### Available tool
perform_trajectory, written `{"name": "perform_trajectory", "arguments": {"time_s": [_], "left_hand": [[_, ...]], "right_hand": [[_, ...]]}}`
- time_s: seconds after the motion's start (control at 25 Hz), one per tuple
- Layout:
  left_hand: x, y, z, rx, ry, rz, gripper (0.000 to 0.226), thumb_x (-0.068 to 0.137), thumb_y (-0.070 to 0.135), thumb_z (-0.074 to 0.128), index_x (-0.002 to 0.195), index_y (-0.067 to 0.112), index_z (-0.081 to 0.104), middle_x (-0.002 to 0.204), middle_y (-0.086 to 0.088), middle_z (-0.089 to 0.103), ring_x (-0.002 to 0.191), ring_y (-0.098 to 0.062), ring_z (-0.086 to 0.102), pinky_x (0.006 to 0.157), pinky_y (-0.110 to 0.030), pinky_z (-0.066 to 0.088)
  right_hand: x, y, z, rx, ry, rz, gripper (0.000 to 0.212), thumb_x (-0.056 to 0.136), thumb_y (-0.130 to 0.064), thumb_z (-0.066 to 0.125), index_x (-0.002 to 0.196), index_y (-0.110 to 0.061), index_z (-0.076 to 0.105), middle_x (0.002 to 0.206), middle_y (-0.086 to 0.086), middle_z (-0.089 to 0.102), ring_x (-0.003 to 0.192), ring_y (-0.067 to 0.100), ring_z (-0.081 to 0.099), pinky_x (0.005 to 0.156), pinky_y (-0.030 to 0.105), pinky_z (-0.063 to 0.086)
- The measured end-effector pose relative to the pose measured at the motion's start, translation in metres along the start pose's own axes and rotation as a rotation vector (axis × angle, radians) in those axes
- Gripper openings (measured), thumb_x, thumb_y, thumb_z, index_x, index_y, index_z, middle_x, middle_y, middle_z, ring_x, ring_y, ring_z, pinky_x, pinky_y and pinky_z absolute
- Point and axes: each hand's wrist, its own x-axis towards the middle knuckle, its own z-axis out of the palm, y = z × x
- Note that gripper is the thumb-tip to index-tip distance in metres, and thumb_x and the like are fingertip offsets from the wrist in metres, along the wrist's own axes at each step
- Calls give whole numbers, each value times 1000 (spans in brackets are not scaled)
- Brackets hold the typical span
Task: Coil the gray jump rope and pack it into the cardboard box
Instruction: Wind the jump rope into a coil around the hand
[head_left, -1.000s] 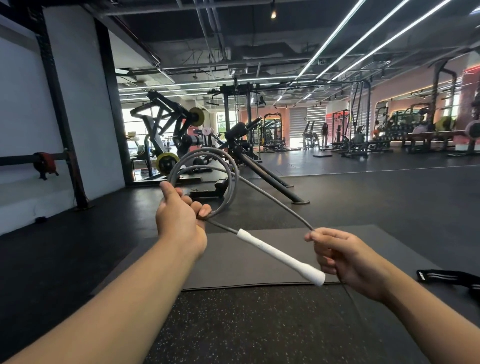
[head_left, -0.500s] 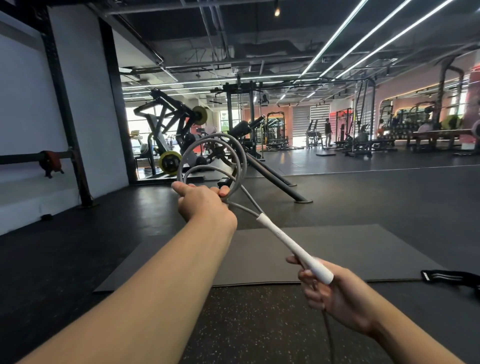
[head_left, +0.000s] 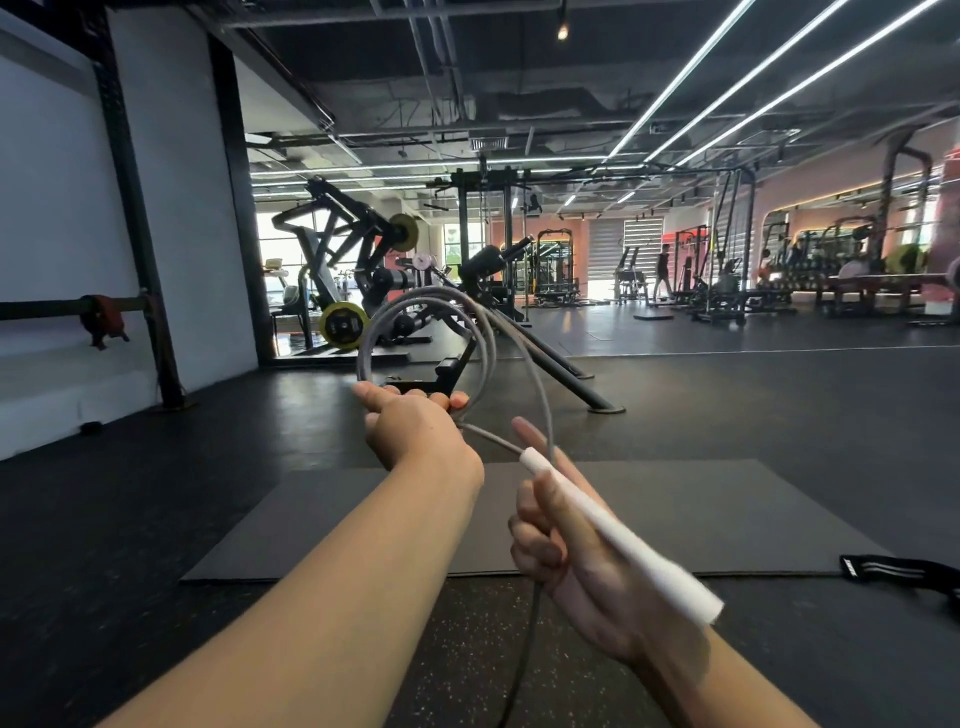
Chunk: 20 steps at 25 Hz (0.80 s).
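My left hand (head_left: 415, 431) is stretched out in front of me, shut on several loops of the gray jump rope (head_left: 488, 343), which stand up as a round coil above the fist. From the coil a strand runs down through my right hand (head_left: 566, 545), which is closed around the rope just right of and below the left. The rope's white handle (head_left: 618, 540) lies across the back of my right hand, pointing down to the right. A loose length of rope hangs from the right hand toward the floor. No cardboard box is in view.
A dark gray mat (head_left: 675, 519) lies on the speckled rubber floor below my hands. A black strap (head_left: 904, 571) with white stripes lies at the mat's right corner. Weight machines (head_left: 363, 270) stand behind the coil. A white wall is at left.
My right hand has risen toward the left hand, bringing a new length of rope up to the coil. The white handle has swung down and now lies over my right hand.
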Motion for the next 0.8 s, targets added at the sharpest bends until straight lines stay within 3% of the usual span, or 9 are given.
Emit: {"name": "perform_trajectory", "arguments": {"time_s": [0.12,0.2,0.32,0.44,0.56,0.64,0.76,0.8], "left_hand": [[-8,-10,-13,54,-87,41,40,106,47,28,85,14,40,62,0,28,40,-13,30,40,-22,47],[-14,-18,-21,101,-118,39,41,105,47,28,87,14,43,64,1,36,40,-11,40,60,-31,57],[-21,-28,-30,234,-96,67,41,105,48,29,81,18,45,68,2,56,58,-11,58,82,-35,50],[-23,-33,-44,329,-115,88,39,106,46,29,82,19,46,81,1,69,78,-15,65,87,-36,51],[-23,-34,-58,448,-205,76,38,106,44,30,86,17,49,91,-3,75,92,-19,69,91,-38,52],[-21,-38,-69,594,-262,45,38,106,41,33,90,15,55,99,-2,75,99,-19,68,94,-41,53],[-5,-34,-83,750,-221,-10,22,99,25,58,113,8,56,110,-12,69,97,-21,66,93,-45,55],[0,-29,-85,773,-188,-11,47,88,17,70,128,7,47,116,-16,65,97,-24,65,93,-45,55]], "right_hand": [[24,-21,9,-70,139,-44,54,81,-41,75,127,-15,63,65,-4,20,51,8,16,45,21,17],[39,-34,14,-155,167,-56,51,83,-39,73,123,-10,61,58,-7,27,49,9,19,46,24,15],[52,-45,17,-337,205,-94,52,86,-36,76,117,5,67,60,-6,34,52,11,25,48,24,21],[58,-50,17,-632,233,-109,27,94,-40,71,92,-14,78,55,-12,44,53,10,36,51,24,33],[58,-53,19,-799,215,-81,32,99,-42,62,83,-15,69,59,-6,49,55,10,44,51,21,36],[54,-60,22,-817,138,-43,35,103,-41,56,87,-10,63,62,-3,53,52,8,45,47,18,33],[50,-73,26,-904,12,47,35,105,-43,49,89,-12,52,60,-2,54,46,5,41,47,22,24],[49,-76,25,-951,11,75,34,105,-43,50,88,-14,49,58,-2,45,46,6,36,48,25,21]]}}
